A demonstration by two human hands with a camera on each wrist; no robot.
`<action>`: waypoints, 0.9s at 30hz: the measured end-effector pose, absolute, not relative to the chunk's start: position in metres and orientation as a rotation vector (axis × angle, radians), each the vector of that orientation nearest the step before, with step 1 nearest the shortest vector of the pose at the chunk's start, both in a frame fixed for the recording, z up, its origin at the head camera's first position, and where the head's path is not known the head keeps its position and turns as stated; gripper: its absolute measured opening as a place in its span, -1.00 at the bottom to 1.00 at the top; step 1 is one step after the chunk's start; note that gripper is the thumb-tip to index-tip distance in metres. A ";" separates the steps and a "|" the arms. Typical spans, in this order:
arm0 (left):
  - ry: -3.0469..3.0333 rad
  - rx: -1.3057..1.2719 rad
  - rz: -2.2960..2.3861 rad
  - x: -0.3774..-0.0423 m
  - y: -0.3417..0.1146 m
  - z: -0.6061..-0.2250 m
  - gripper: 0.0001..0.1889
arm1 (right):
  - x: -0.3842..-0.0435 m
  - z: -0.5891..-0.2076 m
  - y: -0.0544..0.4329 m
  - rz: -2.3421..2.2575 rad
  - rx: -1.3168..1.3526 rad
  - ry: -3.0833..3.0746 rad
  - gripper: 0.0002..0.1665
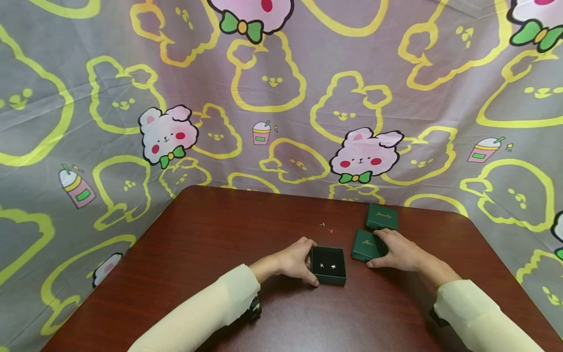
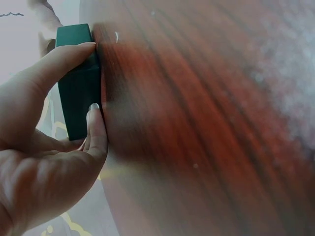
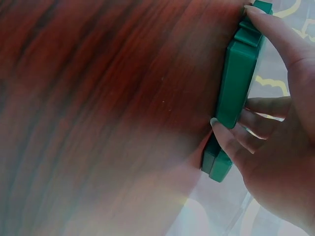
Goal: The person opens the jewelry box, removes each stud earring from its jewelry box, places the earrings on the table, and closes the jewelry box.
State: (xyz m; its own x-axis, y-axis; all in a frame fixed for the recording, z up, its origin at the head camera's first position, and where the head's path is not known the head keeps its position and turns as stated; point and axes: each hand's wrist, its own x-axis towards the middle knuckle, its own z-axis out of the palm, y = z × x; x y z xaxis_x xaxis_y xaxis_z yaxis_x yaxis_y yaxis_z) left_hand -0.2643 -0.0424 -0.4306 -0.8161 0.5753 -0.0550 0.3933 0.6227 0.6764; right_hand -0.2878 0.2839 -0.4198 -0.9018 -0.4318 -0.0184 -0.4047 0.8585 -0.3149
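Observation:
A dark green jewelry box base (image 1: 329, 279) with a black insert stands uncovered on the table. Two small silver star-shaped earrings (image 1: 333, 266) sit in the insert. My left hand (image 1: 288, 261) holds the base from its left side, thumb at the near corner; the left wrist view shows the thumb and fingers along the green walls of the base (image 2: 78, 98). To the right, my right hand (image 1: 398, 252) grips a green box lid (image 1: 362, 244) with gold lettering, thumb on the near edge and fingers on the far one. In the right wrist view the lid (image 3: 238, 83) lies between thumb and fingers.
Another green box (image 1: 381, 216) marked "Jewelry" rests just behind the lid, close to the right fingers. Two tiny pale pieces (image 1: 331, 231) lie on the brown table (image 1: 211, 234) beyond the base. A patterned curtain (image 1: 281, 98) hangs along the table's back and sides.

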 end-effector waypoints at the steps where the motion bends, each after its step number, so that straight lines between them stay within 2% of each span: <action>1: 2.583 0.788 0.982 -0.265 -0.042 -0.431 -0.10 | -0.288 -0.420 0.284 -0.471 -0.664 2.945 0.23; 14: 2.583 0.787 0.981 -0.265 -0.042 -0.432 -0.11 | -0.287 -0.411 0.284 -0.489 -0.656 3.015 0.13; 27: 2.584 0.789 0.977 -0.266 -0.042 -0.431 -0.10 | -0.276 -0.392 0.265 -0.602 -0.843 3.019 -0.26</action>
State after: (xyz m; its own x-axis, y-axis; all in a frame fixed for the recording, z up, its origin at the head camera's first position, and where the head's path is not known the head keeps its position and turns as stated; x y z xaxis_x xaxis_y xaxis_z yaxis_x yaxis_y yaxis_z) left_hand -0.2658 -0.0421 -0.4313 -0.8158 0.5756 -0.0553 0.3950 0.6246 0.6737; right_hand -0.2759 0.2654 -0.3918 -0.8593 -0.4898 0.1472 -0.5089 0.7896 -0.3429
